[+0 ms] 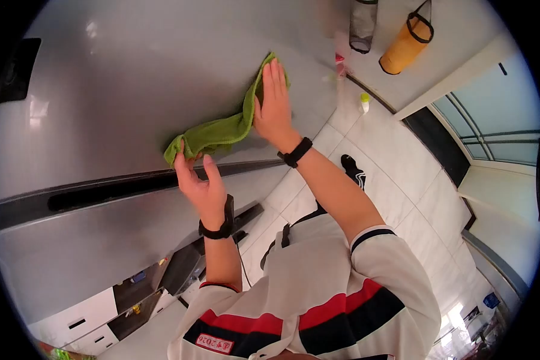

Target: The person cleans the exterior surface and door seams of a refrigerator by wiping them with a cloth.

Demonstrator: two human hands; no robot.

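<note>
A crumpled green cloth (pixel 219 133) lies against a grey metallic appliance door (pixel 132 78), which looks like a refrigerator's. My right hand (pixel 274 108) is flat on the cloth's upper end, its fingers stretched out and close together. At the lower left end, my left hand (pixel 201 189) has its fingers closed on the edge of the cloth, with the thumb standing apart. Part of the left fingertips is hidden by cloth folds. Between the hands the cloth sags in a loose band. Just below it runs a dark recessed groove (pixel 102 195) along the door.
A black panel (pixel 19 71) sits on the door at far left. Below are drawers (pixel 78 321) and open shelves. Tiled floor (pixel 396 156) stretches to the right, with a white bottle with a green cap (pixel 365 102). An orange bag (pixel 407 45) hangs near a glazed door (pixel 492 120).
</note>
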